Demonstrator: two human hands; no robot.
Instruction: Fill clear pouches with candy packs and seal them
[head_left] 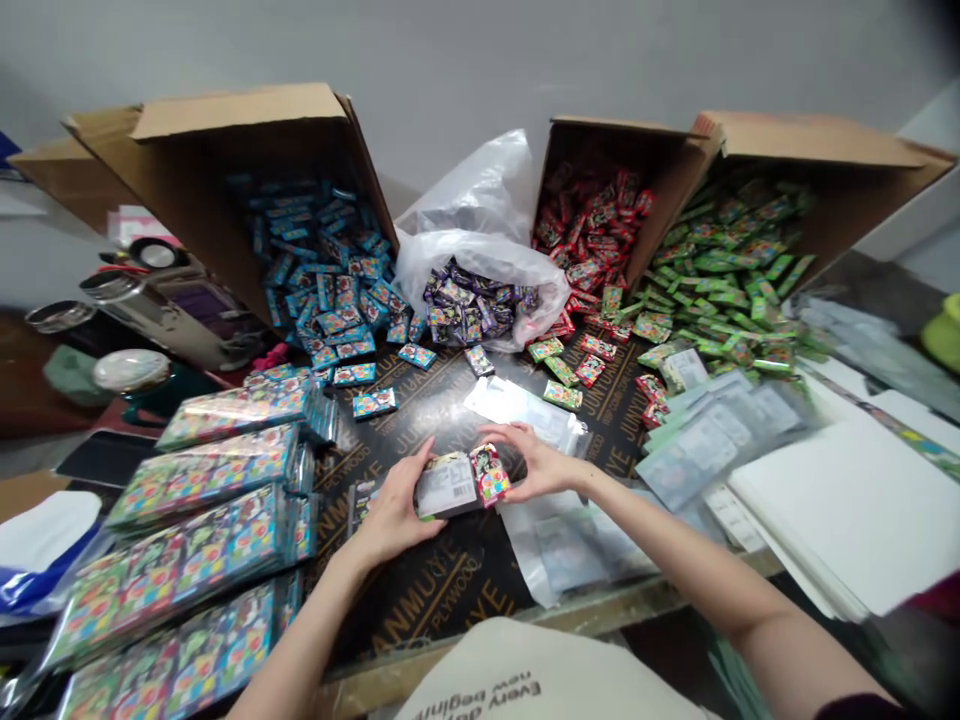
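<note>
Low over the middle of the dark plywood tabletop (420,600), my two hands meet at a short row of small printed packs. My left hand (397,505) is closed round packs with a grey-white back and barcode (448,484); how many it holds is hard to tell. Between the fingers of my right hand (536,465) is a red printed pack (490,474), its colourful front showing, set against the right end of the grey-backed ones. Just behind, a clear plastic sleeve (525,408) lies flat, near some loose blue, green and red packs.
Tipped cartons hold blue packs (330,270), red packs (592,230) and green packs (735,260). Between them a plastic bag (480,245) holds purple-black packs (472,305). Stacks of wrapped sets (202,530) stand left. Clear sleeves (697,430) and white sheets (832,500) lie right.
</note>
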